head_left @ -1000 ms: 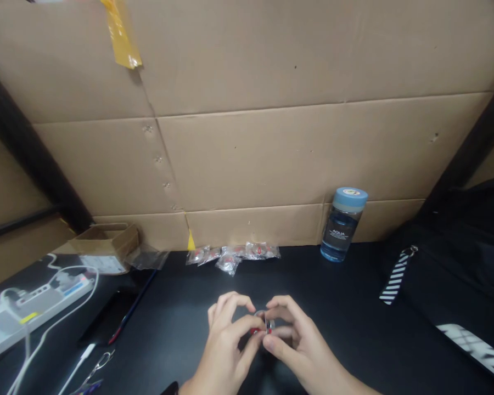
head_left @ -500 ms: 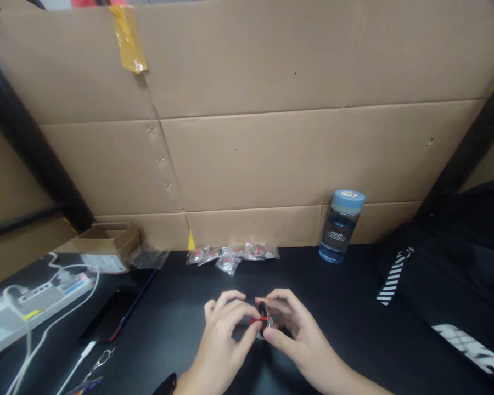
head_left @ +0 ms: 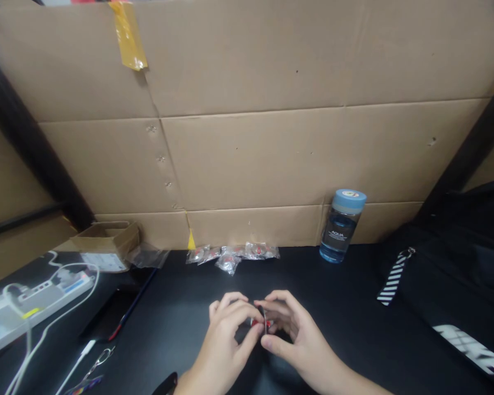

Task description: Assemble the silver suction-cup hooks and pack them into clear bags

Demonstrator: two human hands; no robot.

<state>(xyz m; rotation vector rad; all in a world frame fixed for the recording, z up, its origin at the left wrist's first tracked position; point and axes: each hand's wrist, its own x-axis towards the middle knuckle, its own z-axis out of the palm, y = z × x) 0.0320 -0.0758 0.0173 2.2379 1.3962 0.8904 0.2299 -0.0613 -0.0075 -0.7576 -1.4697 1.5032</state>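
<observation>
Low in the middle of the head view, my two hands meet around a small thin round disc (head_left: 265, 318), seen almost edge-on, with a red part at its centre. My left hand (head_left: 224, 337) pinches the red part between thumb and forefinger. My right hand (head_left: 300, 337) curls around the disc's other side, its thumb close to the lower rim and the fingers behind. The fingers partly hide the disc, and I cannot make out its exact kind. Beyond my hands lie several small clear plastic packets (head_left: 230, 257) with red bits inside.
A blue-lidded water bottle (head_left: 341, 226) stands by the cardboard wall (head_left: 247, 159). On the right sits a black bag (head_left: 448, 274). To the left are a power strip (head_left: 37, 307), white cables, a phone (head_left: 109, 314), keys (head_left: 102, 357) and a cardboard box (head_left: 107, 241).
The disc has turned between my fingers and now shows more edge-on. My right thumb has shifted slightly left and down. My left hand stays on the red part.
</observation>
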